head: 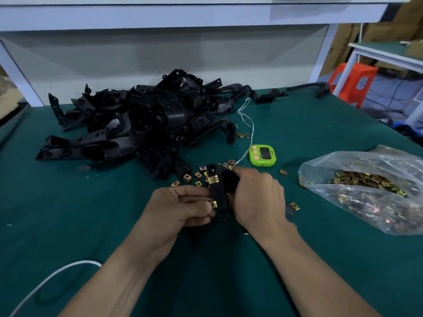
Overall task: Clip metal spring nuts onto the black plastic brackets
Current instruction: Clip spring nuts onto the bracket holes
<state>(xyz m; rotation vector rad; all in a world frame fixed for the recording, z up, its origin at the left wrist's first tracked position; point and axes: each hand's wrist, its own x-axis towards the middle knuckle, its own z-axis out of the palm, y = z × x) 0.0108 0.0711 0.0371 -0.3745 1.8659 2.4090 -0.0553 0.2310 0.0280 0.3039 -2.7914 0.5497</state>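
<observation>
Black plastic bracket [218, 193] is gripped by right hand [256, 197], long axis pointing away; spring nut [213, 204] is pinched against its left edge by left hand [178, 209].

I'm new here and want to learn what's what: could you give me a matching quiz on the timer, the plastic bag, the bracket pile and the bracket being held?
Things: 1 timer; 2 plastic bag; 3 bracket pile; 4 single bracket.
Descriptions: A black heap, far left; B gripped by left hand and right hand; C green, centre; D clear, holds spring nuts, right.
Pairs: 1-C; 2-D; 3-A; 4-B.
</observation>
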